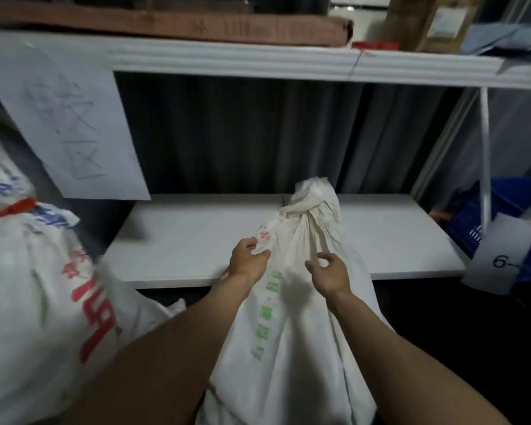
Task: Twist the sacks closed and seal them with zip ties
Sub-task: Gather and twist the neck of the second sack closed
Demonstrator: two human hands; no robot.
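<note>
Left grip (249,259) pinches a fold of the sack (301,338) just under its neck (308,210). Right grip (328,271) hovers beside it, loosely curled, holding nothing I can see. The sack leans on the shelf (181,237), neck bunched, no tie visible. I'd say we're mid-twist. Next I'd want the neck wrung tight, then a tie around it.

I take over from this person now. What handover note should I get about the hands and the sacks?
Left hand: grips the cloth of the middle sack below its neck.
Right hand: fingers curled over the same sack; whether it pinches cloth is unclear.
Done: the left sack has an orange tie round its neck; the middle sack's neck is bunched.
To do: no tie shows on the middle sack; seal it.
</note>
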